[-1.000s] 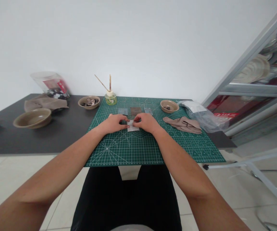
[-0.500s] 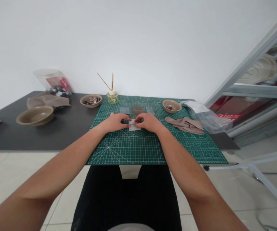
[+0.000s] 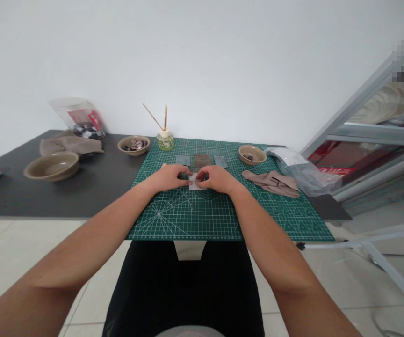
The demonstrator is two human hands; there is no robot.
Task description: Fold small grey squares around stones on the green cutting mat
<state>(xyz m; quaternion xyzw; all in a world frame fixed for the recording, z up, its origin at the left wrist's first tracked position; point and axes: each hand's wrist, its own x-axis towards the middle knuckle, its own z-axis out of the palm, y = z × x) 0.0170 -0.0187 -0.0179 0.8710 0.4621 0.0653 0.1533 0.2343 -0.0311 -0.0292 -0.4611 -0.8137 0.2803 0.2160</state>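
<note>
Both hands meet at the middle of a green cutting mat (image 3: 202, 220). My left hand (image 3: 169, 178) and my right hand (image 3: 218, 179) pinch a small white piece (image 3: 194, 182), paper or fabric, between their fingertips, and it rests on the mat. Just beyond the hands lie three small swatches on the mat: a grey-blue one (image 3: 183, 160), a brown one (image 3: 202, 160) and another grey-blue one (image 3: 220, 161).
A reed diffuser jar (image 3: 165, 139) stands at the mat's far edge. Small bowls (image 3: 133, 144) (image 3: 252, 154) hold buttons or beads. A larger bowl (image 3: 52, 165), beige cloths (image 3: 70, 145) (image 3: 271, 181), a clear jar (image 3: 77, 118) and a plastic bag (image 3: 295, 168) sit around. A metal rack (image 3: 370, 126) stands right.
The hands have drawn closer together over the white piece, which shows less between the fingers now. The camera has tipped slightly, shifting the scene.
</note>
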